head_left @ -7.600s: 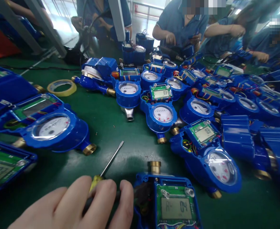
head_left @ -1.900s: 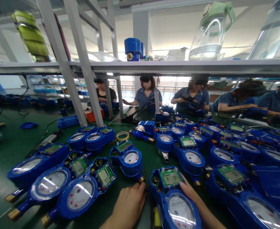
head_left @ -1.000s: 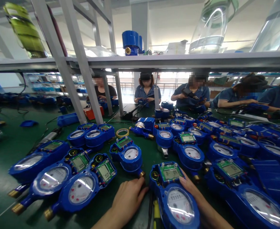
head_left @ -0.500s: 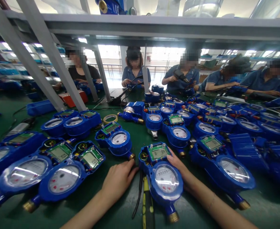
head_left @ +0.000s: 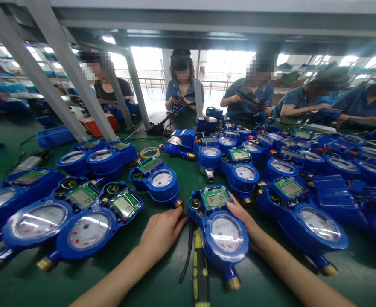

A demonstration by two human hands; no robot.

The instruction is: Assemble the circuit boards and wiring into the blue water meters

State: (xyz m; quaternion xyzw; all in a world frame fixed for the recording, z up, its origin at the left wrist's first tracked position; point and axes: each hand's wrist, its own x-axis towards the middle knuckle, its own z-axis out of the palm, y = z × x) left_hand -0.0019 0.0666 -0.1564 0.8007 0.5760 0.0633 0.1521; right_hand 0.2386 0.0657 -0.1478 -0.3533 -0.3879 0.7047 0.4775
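A blue water meter (head_left: 228, 234) lies before me, its lid off, showing a green circuit board and a display that reads about "A- 04". My right hand (head_left: 243, 217) grips its right side, thumb on the edge near the display. On the other side, my left hand (head_left: 162, 230) lies on the table with fingers curled together, close to the brass end of another open water meter (head_left: 158, 179). Whatever its fingertips pinch, if anything, is hidden. Between my hands, a black cable (head_left: 187, 256) and a yellow-and-black handle (head_left: 201, 273) stick out beside the held meter.
More open water meters (head_left: 85, 230) lie at left, and several crowd the right (head_left: 316, 221). A roll of tape (head_left: 150, 152) sits behind. Grey frame posts (head_left: 68, 72) rise at left under a shelf beam (head_left: 207, 19). Co-workers (head_left: 184, 87) sit across the table.
My view has tipped slightly downward, so the far scene sits higher in the picture. Both hands stay in nearly the same place around the meter, whose display reads the same.
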